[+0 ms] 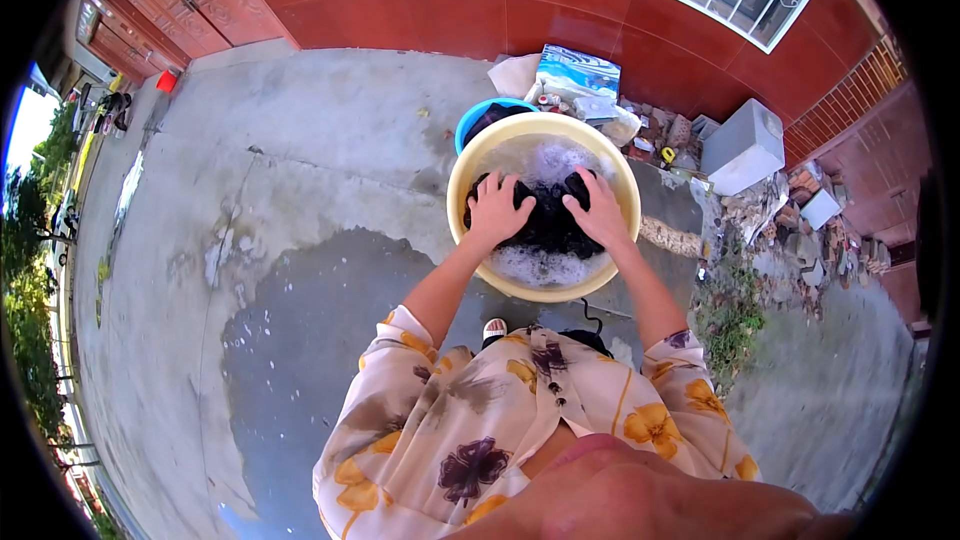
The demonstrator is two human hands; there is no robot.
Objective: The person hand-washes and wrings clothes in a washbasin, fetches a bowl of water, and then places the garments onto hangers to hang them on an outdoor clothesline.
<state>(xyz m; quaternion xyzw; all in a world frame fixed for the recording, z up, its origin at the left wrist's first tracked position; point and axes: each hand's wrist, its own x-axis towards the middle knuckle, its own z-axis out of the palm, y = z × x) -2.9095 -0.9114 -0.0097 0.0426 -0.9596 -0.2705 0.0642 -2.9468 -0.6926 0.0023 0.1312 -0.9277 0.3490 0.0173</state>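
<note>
A pale yellow basin (622, 162) stands in front of me with sudsy water and a wet black cloth (546, 224) in it. My left hand (497, 210) is on the left part of the cloth, its fingers bent over the bunched fabric and the thumb apart. On the opposite side, my right hand (598, 212) grips the cloth with curled fingers, thumb pointing inward. The fingertips partly sink into dark folds. White foam (545, 266) floats along the near and far sides. What kind of garment the cloth is, I cannot make out.
Behind the basin sits a blue tub (466, 126) with dark cloth inside. A blue-and-white box (578, 73), rubble and a grey-white block (745, 147) line the red wall (450, 15). Wet concrete (300, 330) spreads at the left; a red bucket (167, 81) stands far off.
</note>
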